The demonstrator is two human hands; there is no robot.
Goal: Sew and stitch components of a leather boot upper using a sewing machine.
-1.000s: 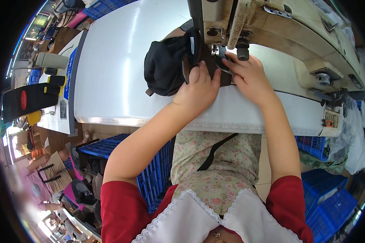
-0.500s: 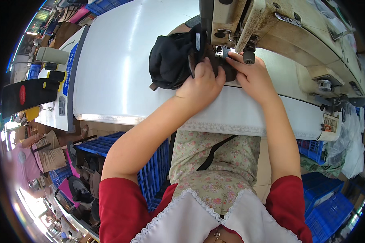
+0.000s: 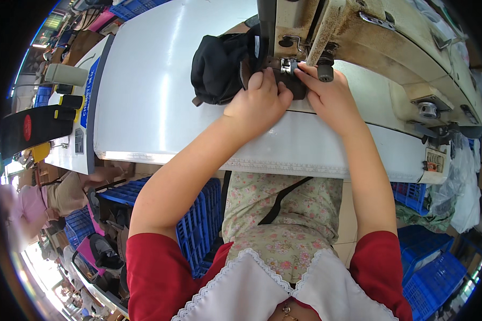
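Observation:
A black cap (image 3: 217, 69) with a dark brown part (image 3: 294, 87) lies on the white sewing table, its brown part running under the presser foot (image 3: 288, 66) of a sewing machine. My left hand (image 3: 260, 101) is closed on the cap's brown part just left of the foot, fingers bent and pressed down on it. Close against the foot's right side, my right hand (image 3: 332, 99) pinches the brown part's edge, index finger stretched along the foot. The machine head and my fingers hide part of the seam area.
The worn beige machine arm (image 3: 401, 53) spans above my right hand. A ruler strip (image 3: 284, 167) edges the table's front. Blue crates (image 3: 198, 230) stand below on both sides. Farther left are another machine table (image 3: 85, 139) and a person (image 3: 37, 206).
The cap has shifted slightly left and away from me, and both hands have moved with it. At the far left, the other person's arm has reached out toward the right.

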